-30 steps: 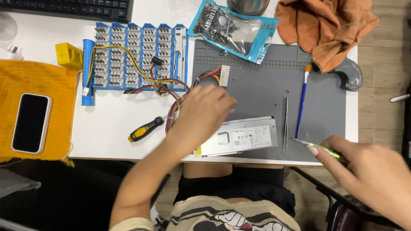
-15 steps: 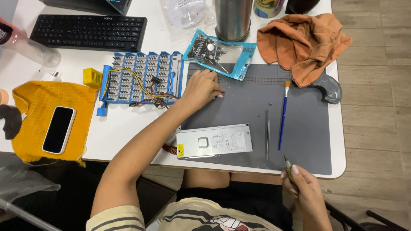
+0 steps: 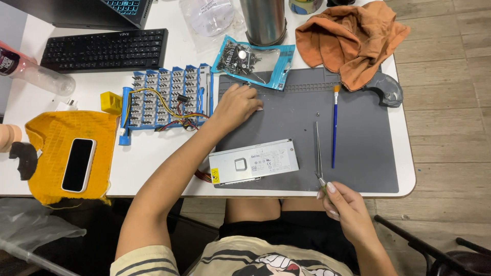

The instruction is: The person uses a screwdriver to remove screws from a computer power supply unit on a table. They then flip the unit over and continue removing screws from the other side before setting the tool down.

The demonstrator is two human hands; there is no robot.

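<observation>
Head view, looking straight down on a white surface (image 3: 169, 168) with a grey mat (image 3: 358, 168) as the anchor. Left hand (image 3: 236, 105) at the mat's far left corner, knuckles up, fingers curled with the tips down on the mat; cannot tell whether anything small is pinched beneath them. Right hand (image 3: 348, 209) just off the mat's near edge, fingers closed narrowly around a slim green tool (image 3: 322, 181) whose tip reaches onto the mat. Silver power supply unit (image 3: 254, 161) flat on the mat's near left part, label up, overhanging the mat's left edge, with coloured wires (image 3: 169, 110) running away to the left of the mat. Tweezers (image 3: 317, 148) and a blue-handled brush (image 3: 334, 128) side by side near the mat's middle, apart from both hands, though the tweezers' near end comes close to the green tool. Clear bag of screws (image 3: 253, 60) overlapping the mat's far edge, just beyond the left hand. Blue compartment tray (image 3: 163, 97) beside the mat's left edge, orange cloth (image 3: 353, 38) over its far right corner. Reads as a pause between handling steps: unit untouched, one hand feeling at the mat's corner, the other with tool ready. Any work with that tool calls for bringing the tip in over the mat, and for the left hand to steady whatever is worked on.
</observation>
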